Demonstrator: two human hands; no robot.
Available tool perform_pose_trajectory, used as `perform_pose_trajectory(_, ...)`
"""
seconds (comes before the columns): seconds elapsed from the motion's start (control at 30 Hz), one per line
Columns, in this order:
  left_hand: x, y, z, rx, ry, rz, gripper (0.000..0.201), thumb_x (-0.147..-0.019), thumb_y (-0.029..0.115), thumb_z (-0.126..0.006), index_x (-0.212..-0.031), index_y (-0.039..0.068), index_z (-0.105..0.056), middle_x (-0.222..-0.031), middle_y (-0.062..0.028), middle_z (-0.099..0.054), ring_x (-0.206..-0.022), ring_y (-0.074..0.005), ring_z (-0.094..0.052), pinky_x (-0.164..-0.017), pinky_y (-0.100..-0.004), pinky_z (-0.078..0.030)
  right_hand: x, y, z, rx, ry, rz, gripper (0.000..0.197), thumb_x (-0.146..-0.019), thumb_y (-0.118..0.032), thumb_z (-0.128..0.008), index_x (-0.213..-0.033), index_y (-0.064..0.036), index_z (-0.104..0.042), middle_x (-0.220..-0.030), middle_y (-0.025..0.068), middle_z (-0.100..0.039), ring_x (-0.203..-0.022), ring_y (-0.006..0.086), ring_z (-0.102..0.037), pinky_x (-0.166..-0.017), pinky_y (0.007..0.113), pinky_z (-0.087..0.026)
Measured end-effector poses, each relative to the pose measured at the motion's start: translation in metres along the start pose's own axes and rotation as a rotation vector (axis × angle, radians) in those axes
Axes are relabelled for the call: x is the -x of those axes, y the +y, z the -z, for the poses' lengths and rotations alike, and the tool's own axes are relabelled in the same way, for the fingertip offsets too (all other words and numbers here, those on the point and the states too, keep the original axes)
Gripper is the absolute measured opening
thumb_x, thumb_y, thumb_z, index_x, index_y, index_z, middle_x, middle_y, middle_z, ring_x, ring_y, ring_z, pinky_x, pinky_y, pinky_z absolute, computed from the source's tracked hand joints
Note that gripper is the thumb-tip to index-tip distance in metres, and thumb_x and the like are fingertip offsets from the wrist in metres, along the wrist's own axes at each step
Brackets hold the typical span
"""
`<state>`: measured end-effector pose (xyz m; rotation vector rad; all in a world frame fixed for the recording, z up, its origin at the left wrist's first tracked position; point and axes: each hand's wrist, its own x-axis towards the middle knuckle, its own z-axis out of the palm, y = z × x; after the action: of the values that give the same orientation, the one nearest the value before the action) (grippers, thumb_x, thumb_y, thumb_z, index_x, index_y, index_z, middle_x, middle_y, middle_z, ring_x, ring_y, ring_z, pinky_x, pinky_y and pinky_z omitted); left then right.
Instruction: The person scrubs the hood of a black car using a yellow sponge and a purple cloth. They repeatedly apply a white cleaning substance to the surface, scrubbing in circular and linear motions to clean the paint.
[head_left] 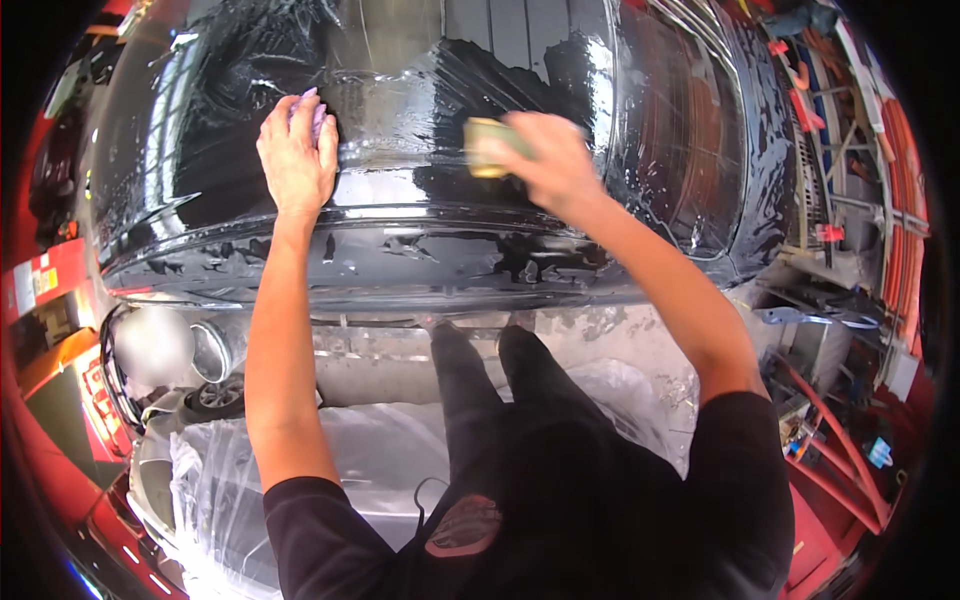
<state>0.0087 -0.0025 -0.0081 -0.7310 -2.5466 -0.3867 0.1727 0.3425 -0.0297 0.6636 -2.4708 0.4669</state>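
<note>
- The person is leaning over a glossy black car panel [420, 230] that is filling the far half of the view, wet all over and streaked with suds and what looks like a clear film.
- The left hand [297, 155] is lying palm-down on the far left of the panel, fingers pressed close together and flat over a small purple cloth [318, 118], only an edge of which is peeking out past the fingertips.
- The right hand [548, 160] is gripping a small yellowish squeegee block [487, 147] near the middle of the panel, fingers curled over its top; it is blurred, so I cannot tell the exact grip.
- The block is looking stiff and light, best held from above so its edge is sitting flat on the surface.
- The cloth is looking soft and limp, likely bunching unless pinned under a flat palm.
- The panel itself is looking slick; I would judge that hands are sliding easily on it, and steady downward pressure is mattering more than a tight grip.
- Nearer, crumpled clear plastic sheeting [330, 460] is lying on the floor on the left.
</note>
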Motion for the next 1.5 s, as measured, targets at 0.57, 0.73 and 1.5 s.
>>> perform_pose_trajectory(0.57,-0.01,0.014,0.009,0.025,-0.042,0.026,0.041,-0.101,0.024,-0.07,-0.138,0.007,-0.067,-0.144,-0.0196,-0.059,-0.136,-0.0411,-0.054,-0.116,-0.0528,-0.041,0.086,-0.002,0.039,0.047,-0.058,-0.345,0.07,-0.075,0.007,-0.07,-0.143,-0.0122,-0.07,-0.143,0.0251,-0.061,-0.122,0.0447,-0.062,-0.101,0.053,-0.049)
perform_pose_trajectory(0.73,-0.018,0.02,0.005,0.071,-0.043,0.002,0.041,-0.099,0.022,-0.071,-0.137,0.006,-0.067,-0.146,-0.0201,-0.058,-0.137,-0.0419,-0.053,-0.116,-0.0534,-0.041,-0.056,0.123,0.008,0.204,0.037,-0.353,0.058,-0.088,-0.004,-0.072,-0.146,-0.0131,-0.066,-0.129,0.0203,-0.063,-0.114,0.0405,-0.061,-0.098,0.051,-0.048)
perform_pose_trajectory(1.5,-0.011,0.006,0.011,0.116,-0.085,-0.017,0.043,-0.098,0.02,-0.076,-0.137,0.007,-0.067,-0.148,-0.0192,-0.056,-0.139,-0.0402,-0.052,-0.117,-0.054,-0.039,0.034,0.0,-0.011,0.317,0.071,-0.618,0.066,-0.092,-0.007,-0.074,-0.157,-0.0122,-0.06,-0.141,0.0278,-0.061,-0.118,0.0472,-0.062,-0.101,0.056,-0.049)
